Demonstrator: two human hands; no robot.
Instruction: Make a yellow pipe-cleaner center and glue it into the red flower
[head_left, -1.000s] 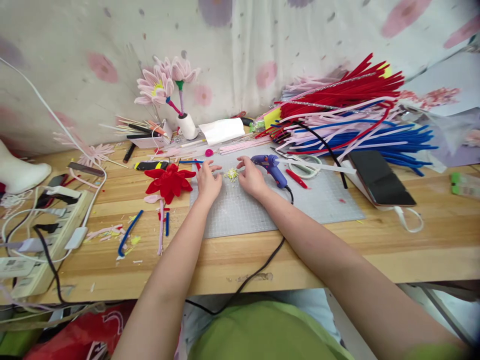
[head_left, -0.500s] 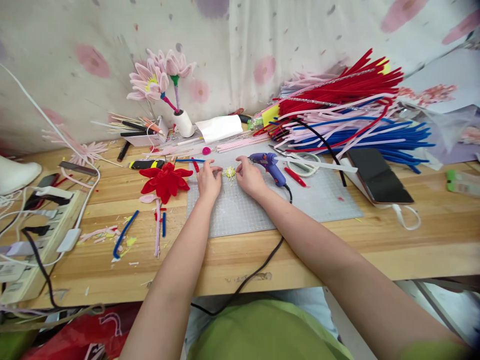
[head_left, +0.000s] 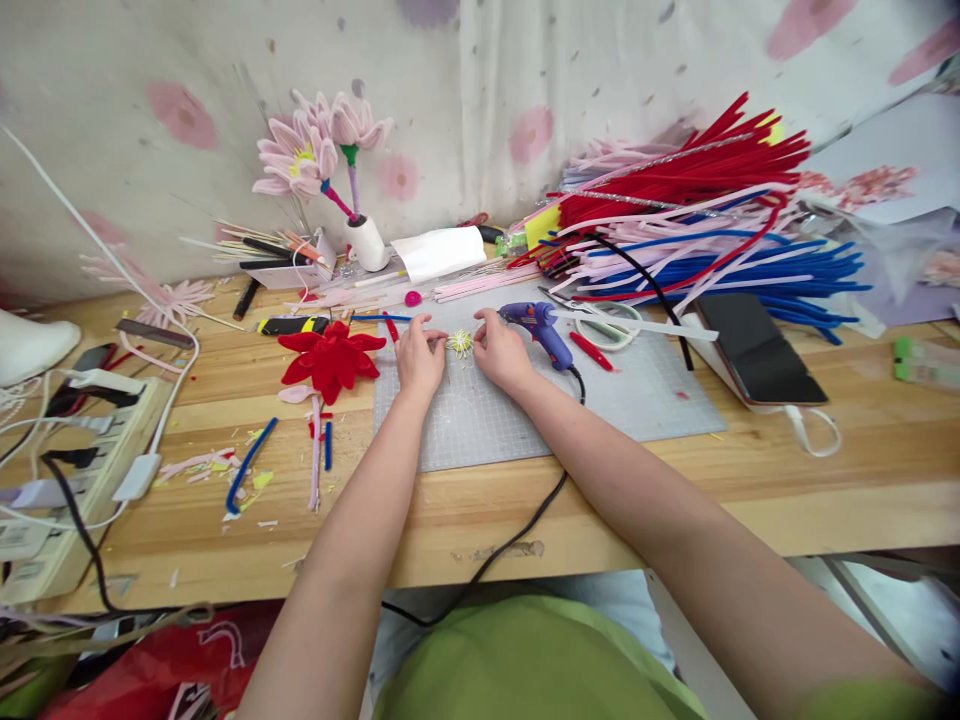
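Observation:
A small yellow-and-white flower centre (head_left: 460,344) with thin spreading strands sits between my two hands over the grey cutting mat. My left hand (head_left: 420,358) is closed at its left side, thumb and fingers pinching its edge. From the right, my right hand (head_left: 501,352) has its fingers curled together against the opposite edge. Just beyond the right hand, a purple glue gun (head_left: 538,330) lies on its side with a clear glue stick poking out. Left of my left hand rests a red pipe-cleaner flower (head_left: 330,362).
Scissors (head_left: 619,328) and a red pen-like piece (head_left: 591,351) lie on the cutting mat (head_left: 480,440). Red, pink and blue pipe cleaners (head_left: 690,200) are piled behind. A phone (head_left: 761,350) stands right, a power strip (head_left: 112,480) left. The glue gun's black cord (head_left: 517,540) crosses the table edge.
Both hands stay in nearly the same place around the flower centre, with only slight finger movement. The view has shifted a little.

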